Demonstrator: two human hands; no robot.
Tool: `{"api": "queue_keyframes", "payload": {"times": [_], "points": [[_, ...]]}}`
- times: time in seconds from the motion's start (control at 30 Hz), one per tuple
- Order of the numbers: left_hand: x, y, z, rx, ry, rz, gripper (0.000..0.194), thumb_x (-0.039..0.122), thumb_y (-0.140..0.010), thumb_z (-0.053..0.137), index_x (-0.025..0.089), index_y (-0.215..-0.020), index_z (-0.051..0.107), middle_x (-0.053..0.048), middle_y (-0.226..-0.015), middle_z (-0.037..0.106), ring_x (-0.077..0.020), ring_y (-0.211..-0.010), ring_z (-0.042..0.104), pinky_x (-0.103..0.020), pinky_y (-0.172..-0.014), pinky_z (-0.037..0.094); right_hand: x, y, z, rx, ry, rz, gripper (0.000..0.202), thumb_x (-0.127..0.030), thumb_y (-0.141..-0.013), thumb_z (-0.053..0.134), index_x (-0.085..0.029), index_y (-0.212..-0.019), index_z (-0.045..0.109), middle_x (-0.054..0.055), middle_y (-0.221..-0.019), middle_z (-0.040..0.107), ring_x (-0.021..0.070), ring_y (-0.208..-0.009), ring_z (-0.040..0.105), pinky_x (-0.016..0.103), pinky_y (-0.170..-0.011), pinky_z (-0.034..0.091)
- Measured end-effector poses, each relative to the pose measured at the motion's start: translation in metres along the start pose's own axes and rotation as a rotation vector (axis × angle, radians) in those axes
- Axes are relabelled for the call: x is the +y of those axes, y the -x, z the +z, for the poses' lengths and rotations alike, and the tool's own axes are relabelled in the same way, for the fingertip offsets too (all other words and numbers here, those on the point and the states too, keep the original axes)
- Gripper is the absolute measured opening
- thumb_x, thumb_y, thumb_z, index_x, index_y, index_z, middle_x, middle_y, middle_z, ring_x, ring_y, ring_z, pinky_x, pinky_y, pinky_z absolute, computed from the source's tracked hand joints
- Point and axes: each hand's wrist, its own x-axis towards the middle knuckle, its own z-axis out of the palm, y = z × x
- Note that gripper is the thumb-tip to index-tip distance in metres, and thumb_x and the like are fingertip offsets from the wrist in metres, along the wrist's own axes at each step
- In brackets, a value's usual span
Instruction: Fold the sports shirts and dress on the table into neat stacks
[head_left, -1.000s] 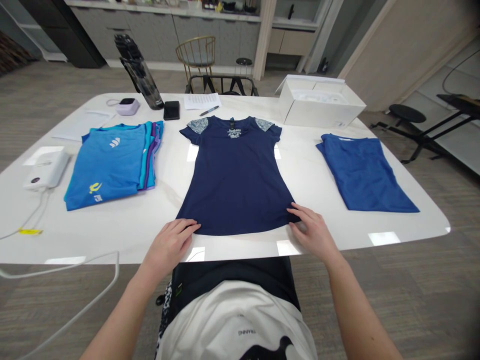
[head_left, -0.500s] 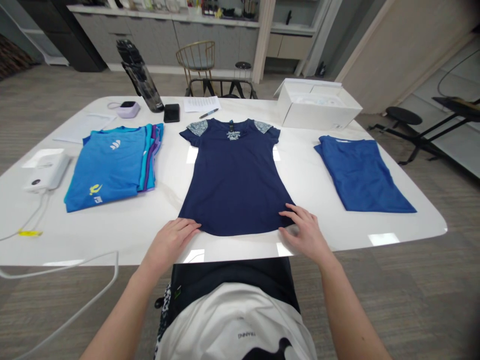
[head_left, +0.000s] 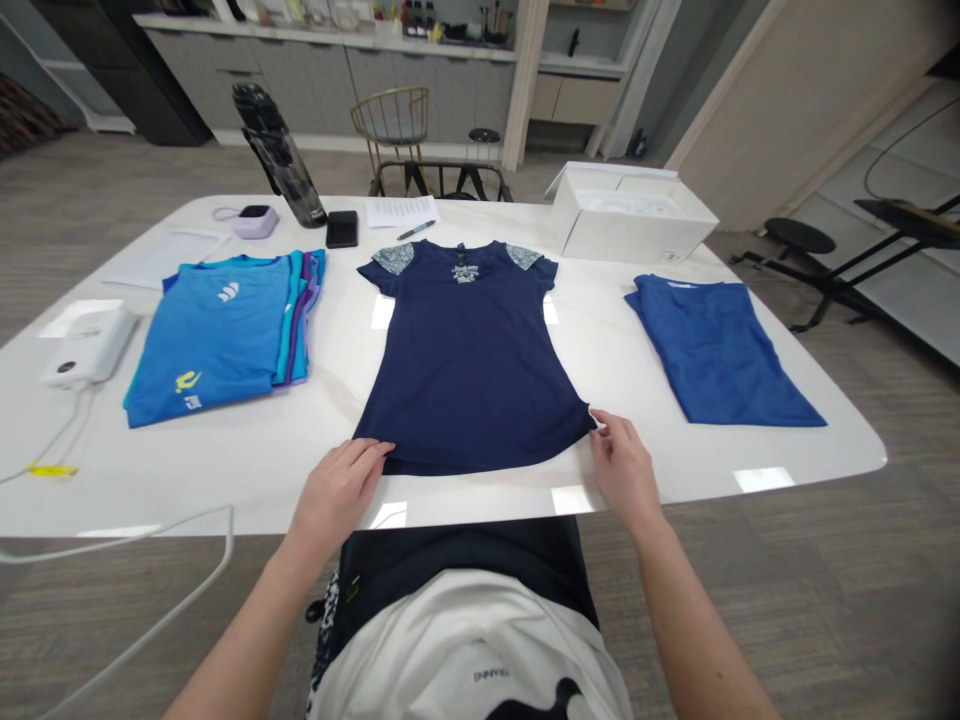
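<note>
A dark navy T-shirt [head_left: 469,360] with patterned shoulder patches lies spread flat, its neck away from me and its hem towards me. My right hand [head_left: 624,465] pinches the right hem corner between thumb and fingers, lifting it slightly. At the left hem corner, my left hand [head_left: 341,485] has its fingers pressed together over the fabric; the thumb is hidden. A strip of the lower layer shows under the front hem beside that hand.
Left of the shirt sits a stack of folded blue and purple shirts [head_left: 217,335]; a folded blue garment [head_left: 724,350] lies right. Behind are a white box [head_left: 637,215], a bottle [head_left: 281,160], a black wallet-like item [head_left: 342,229] and a pen [head_left: 416,229]. A white device with cable [head_left: 90,345] stands far left.
My right hand has shifted outward and closed on the right hem corner, which is now raised a little. The left fingers have moved slightly at the left corner.
</note>
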Motion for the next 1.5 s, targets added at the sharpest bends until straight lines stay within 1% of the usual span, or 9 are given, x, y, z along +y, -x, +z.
{"api": "queue_keyframes", "payload": {"times": [0.2, 0.43, 0.7, 0.9, 1.03, 1.13, 1.23, 1.37, 1.5], "points": [[0.003, -0.002, 0.001, 0.001, 0.000, 0.007, 0.027, 0.023, -0.102, 0.043, 0.022, -0.117, 0.065, -0.009, -0.109, 0.069, -0.0236, -0.097, 0.065, -0.041, -0.089, 0.052, -0.005, -0.005, 0.005, -0.006, -0.114, 0.096, 0.045, -0.050, -0.093, 0.058, -0.022, -0.127, 0.058, 0.007, -0.093, 0.068, 0.0225, -0.077, 0.062, 0.037, -0.075, 0.051], [-0.006, 0.003, 0.000, -0.071, 0.055, 0.064, 0.033, 0.013, -0.098, 0.040, 0.021, -0.115, 0.066, -0.008, -0.110, 0.067, -0.0225, -0.104, 0.063, -0.037, -0.092, 0.053, -0.006, -0.003, -0.015, -0.032, -0.191, 0.191, 0.029, -0.051, -0.094, 0.054, -0.025, -0.104, 0.061, -0.007, -0.055, 0.043, 0.0163, -0.050, 0.044, 0.029, -0.054, 0.037], [0.007, 0.010, -0.015, -0.180, 0.128, 0.186, 0.033, 0.008, -0.090, 0.045, 0.023, -0.107, 0.070, -0.006, -0.106, 0.070, -0.0208, -0.099, 0.065, -0.036, -0.090, 0.054, 0.008, 0.012, -0.035, -0.321, -0.054, 0.155, 0.031, -0.049, -0.094, 0.053, -0.027, -0.111, 0.065, -0.006, -0.052, 0.048, 0.0175, -0.046, 0.048, 0.030, -0.050, 0.035], [0.011, -0.007, -0.007, -0.084, 0.104, 0.112, 0.028, 0.029, -0.099, 0.051, 0.021, -0.121, 0.068, -0.010, -0.124, 0.066, -0.0249, -0.116, 0.062, -0.042, -0.102, 0.051, 0.005, 0.005, -0.025, -0.110, -0.022, 0.137, 0.046, -0.057, -0.092, 0.056, -0.024, -0.124, 0.060, 0.007, -0.094, 0.068, 0.0194, -0.062, 0.060, 0.034, -0.063, 0.048], [0.012, -0.019, 0.015, -0.090, -0.010, 0.069, 0.052, 0.042, -0.102, 0.047, 0.024, -0.151, 0.045, -0.011, -0.159, 0.040, -0.0310, -0.145, 0.039, -0.051, -0.116, 0.039, -0.001, 0.002, -0.017, -0.225, 0.029, 0.180, 0.038, -0.049, -0.096, 0.048, -0.025, -0.124, 0.057, -0.002, -0.064, 0.055, 0.0208, -0.054, 0.054, 0.032, -0.056, 0.040], [0.017, -0.017, 0.024, -0.156, -0.089, 0.066, 0.062, 0.049, -0.102, 0.044, 0.030, -0.159, 0.030, -0.008, -0.165, 0.029, -0.0314, -0.151, 0.030, -0.056, -0.118, 0.034, -0.001, 0.002, -0.023, -0.298, -0.019, 0.251, 0.035, -0.047, -0.094, 0.048, -0.025, -0.120, 0.055, -0.007, -0.054, 0.043, 0.0190, -0.048, 0.048, 0.029, -0.053, 0.034], [0.024, -0.007, 0.018, -0.207, -0.109, 0.072, 0.067, 0.053, -0.101, 0.044, 0.031, -0.161, 0.022, -0.006, -0.166, 0.025, -0.0309, -0.151, 0.028, -0.056, -0.118, 0.033, 0.005, 0.003, -0.033, -0.416, -0.083, 0.313, 0.034, -0.047, -0.092, 0.049, -0.025, -0.117, 0.055, -0.008, -0.052, 0.043, 0.0176, -0.047, 0.046, 0.028, -0.051, 0.032], [0.033, 0.001, 0.006, -0.229, -0.106, 0.078, 0.066, 0.056, -0.099, 0.045, 0.033, -0.159, 0.028, -0.004, -0.165, 0.029, -0.0298, -0.150, 0.032, -0.051, -0.117, 0.037, 0.010, 0.001, -0.045, -0.601, -0.034, 0.296, 0.025, -0.045, -0.091, 0.051, -0.025, -0.104, 0.060, -0.007, -0.048, 0.045, 0.0173, -0.047, 0.047, 0.027, -0.051, 0.031], [0.038, -0.019, -0.001, -0.196, -0.126, 0.102, 0.056, 0.052, -0.101, 0.043, 0.030, -0.153, 0.042, -0.004, -0.163, 0.034, -0.0273, -0.148, 0.036, -0.051, -0.119, 0.034, 0.002, -0.017, -0.051, -0.573, 0.144, 0.191, 0.029, -0.050, -0.091, 0.056, -0.025, -0.078, 0.062, -0.003, -0.053, 0.053, 0.0177, -0.053, 0.053, 0.028, -0.054, 0.032]]}}
